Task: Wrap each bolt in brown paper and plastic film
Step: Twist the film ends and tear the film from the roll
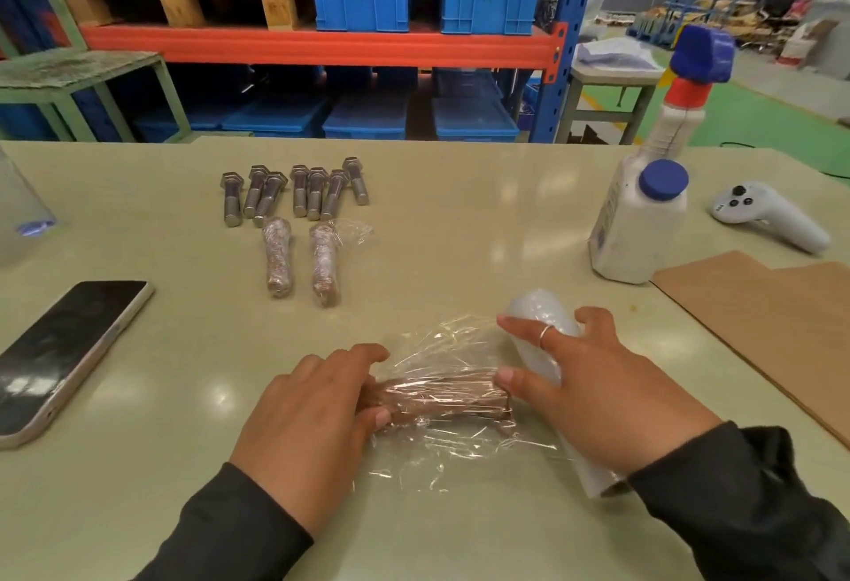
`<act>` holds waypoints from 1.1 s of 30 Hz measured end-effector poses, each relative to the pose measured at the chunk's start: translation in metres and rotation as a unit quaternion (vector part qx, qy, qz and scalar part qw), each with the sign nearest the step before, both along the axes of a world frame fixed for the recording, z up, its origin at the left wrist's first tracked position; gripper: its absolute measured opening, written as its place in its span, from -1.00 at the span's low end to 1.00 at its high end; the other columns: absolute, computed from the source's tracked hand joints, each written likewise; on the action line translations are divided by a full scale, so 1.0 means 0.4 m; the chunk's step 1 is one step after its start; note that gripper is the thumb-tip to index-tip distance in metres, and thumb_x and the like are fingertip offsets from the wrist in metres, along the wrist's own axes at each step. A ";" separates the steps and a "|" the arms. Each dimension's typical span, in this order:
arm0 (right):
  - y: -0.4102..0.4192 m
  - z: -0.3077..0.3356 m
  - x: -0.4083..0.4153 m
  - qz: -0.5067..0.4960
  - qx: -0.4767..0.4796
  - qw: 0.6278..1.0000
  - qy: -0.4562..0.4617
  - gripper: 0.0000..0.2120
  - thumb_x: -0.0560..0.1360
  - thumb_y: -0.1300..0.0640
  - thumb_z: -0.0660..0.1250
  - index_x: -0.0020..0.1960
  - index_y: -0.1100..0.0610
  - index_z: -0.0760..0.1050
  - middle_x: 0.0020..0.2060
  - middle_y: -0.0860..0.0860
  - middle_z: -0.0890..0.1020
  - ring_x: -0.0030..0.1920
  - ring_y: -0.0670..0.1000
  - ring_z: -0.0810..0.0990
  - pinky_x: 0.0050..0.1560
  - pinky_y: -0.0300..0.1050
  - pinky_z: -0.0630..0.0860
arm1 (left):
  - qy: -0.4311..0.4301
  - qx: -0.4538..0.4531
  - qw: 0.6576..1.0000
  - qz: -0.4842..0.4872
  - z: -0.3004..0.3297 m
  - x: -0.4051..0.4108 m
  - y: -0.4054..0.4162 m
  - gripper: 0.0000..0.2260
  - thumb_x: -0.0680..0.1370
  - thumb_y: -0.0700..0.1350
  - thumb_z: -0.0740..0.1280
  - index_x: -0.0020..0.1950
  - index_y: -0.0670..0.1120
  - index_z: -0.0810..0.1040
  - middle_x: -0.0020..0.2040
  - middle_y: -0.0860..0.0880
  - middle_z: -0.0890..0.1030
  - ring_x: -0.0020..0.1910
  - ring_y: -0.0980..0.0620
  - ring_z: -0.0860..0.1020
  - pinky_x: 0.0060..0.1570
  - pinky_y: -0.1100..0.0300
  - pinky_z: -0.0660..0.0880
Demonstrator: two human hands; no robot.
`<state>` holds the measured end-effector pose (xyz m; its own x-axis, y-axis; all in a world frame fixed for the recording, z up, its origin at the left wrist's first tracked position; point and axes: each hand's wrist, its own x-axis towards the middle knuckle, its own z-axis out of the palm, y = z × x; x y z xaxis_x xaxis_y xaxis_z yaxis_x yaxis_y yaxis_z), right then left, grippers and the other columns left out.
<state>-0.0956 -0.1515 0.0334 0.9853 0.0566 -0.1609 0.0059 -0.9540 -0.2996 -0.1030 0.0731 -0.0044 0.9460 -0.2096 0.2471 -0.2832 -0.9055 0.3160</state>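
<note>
A bolt wrapped in brown paper (441, 398) lies crosswise on the table under a loose sheet of plastic film (450, 451). My left hand (313, 415) grips the bolt's left end, thumb and fingers curled round it. My right hand (593, 392) lies over the roll of plastic film (540, 318), its thumb touching the bolt's right end. Two wrapped bolts (299, 260) lie further back. Behind them are several bare steel bolts (294, 191).
Sheets of brown paper (782, 318) lie at the right edge. A white bottle with a blue cap (639, 221), a spray bottle (690, 92) and a white controller (768, 217) stand at the back right. A phone (69, 355) lies at the left.
</note>
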 end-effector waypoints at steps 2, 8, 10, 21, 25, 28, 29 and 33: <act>0.002 -0.010 0.000 -0.005 -0.019 1.000 0.000 -0.53 0.48 -0.36 0.03 0.37 -0.42 0.08 0.40 -0.04 0.02 0.18 0.09 0.48 0.11 -0.17 0.37 | -0.021 0.054 0.998 -0.031 0.015 -0.007 -0.009 -0.59 0.45 -0.05 0.42 0.26 0.13 0.42 -0.09 0.17 0.52 -0.09 0.08 0.50 -0.12 0.21 0.30; 0.009 -0.015 -0.007 0.015 -0.065 0.997 -0.027 -0.49 0.45 -0.41 -0.08 0.38 -0.38 0.11 0.37 -0.08 0.02 0.19 0.10 0.44 0.10 -0.09 0.41 | -0.020 -0.025 0.990 -0.136 0.030 0.024 -0.033 -0.44 0.50 0.18 0.23 0.46 0.17 0.15 0.33 0.12 0.27 0.35 0.12 0.17 0.22 0.32 0.15; 0.010 -0.017 -0.007 0.018 -0.072 0.997 -0.034 -0.51 0.47 -0.39 -0.12 0.38 -0.37 0.10 0.39 -0.06 0.00 0.20 0.11 0.43 0.08 -0.08 0.41 | 0.039 0.022 0.980 -0.194 0.033 0.046 -0.068 -0.24 0.41 0.33 0.22 0.50 0.15 -0.02 0.42 0.15 0.08 0.38 0.17 0.04 0.33 0.31 0.06; -0.024 -0.024 0.015 0.008 0.016 0.999 -0.041 -0.65 0.59 -0.20 -0.13 0.32 -0.42 0.20 0.32 -0.01 0.18 0.13 0.10 0.50 0.10 -0.13 0.40 | -0.106 0.075 0.977 -0.168 0.023 0.083 -0.151 -0.78 0.38 -0.10 0.44 -0.08 -0.19 0.53 -0.07 -0.12 0.54 -0.10 -0.17 0.54 -0.07 0.15 0.34; -0.040 0.019 0.040 0.016 0.108 0.990 -0.093 -0.68 0.55 -0.24 -0.12 0.22 -0.47 0.26 0.23 -0.09 0.26 0.01 -0.02 0.49 -0.02 -0.18 0.35 | -0.129 0.040 0.983 -0.125 0.060 0.086 -0.150 -0.83 0.48 -0.09 0.31 -0.03 -0.17 0.46 -0.27 -0.01 0.54 -0.36 -0.06 0.53 -0.38 0.23 0.28; -0.033 0.048 0.061 0.029 0.149 0.975 -0.164 -0.67 0.49 -0.28 -0.15 0.16 -0.48 0.26 0.11 -0.16 0.24 -0.16 -0.17 0.42 -0.13 -0.28 0.31 | -0.114 -0.084 0.983 -0.115 0.097 0.102 -0.145 -0.87 0.50 -0.15 0.33 -0.05 -0.17 0.44 -0.42 0.13 0.39 -0.53 0.10 0.34 -0.51 0.33 0.20; -0.026 0.053 0.069 0.031 0.158 0.969 -0.187 -0.68 0.48 -0.28 -0.15 0.15 -0.48 0.25 0.09 -0.17 0.23 -0.18 -0.21 0.41 -0.18 -0.34 0.30 | -0.107 -0.121 0.980 -0.117 0.108 0.109 -0.147 -0.87 0.51 -0.13 0.32 -0.04 -0.12 0.40 -0.43 0.16 0.34 -0.53 0.14 0.31 -0.50 0.36 0.18; 0.021 0.063 0.099 0.002 0.238 0.937 -0.257 -0.53 0.42 -0.34 -0.25 0.17 -0.39 0.30 0.11 -0.13 0.24 -0.11 -0.15 0.44 -0.15 -0.42 0.30 | -0.105 -0.300 0.942 -0.106 0.149 0.127 -0.184 -0.83 0.49 -0.12 0.37 -0.05 -0.05 0.38 -0.45 0.16 0.39 -0.45 0.26 0.41 -0.45 0.44 0.26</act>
<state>-0.0560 -0.1433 0.0587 0.9253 0.0054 0.3792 0.2698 -0.7121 -0.6482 -0.0521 -0.0005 0.0553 0.8156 -0.1513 0.5585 -0.5509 -0.4982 0.6696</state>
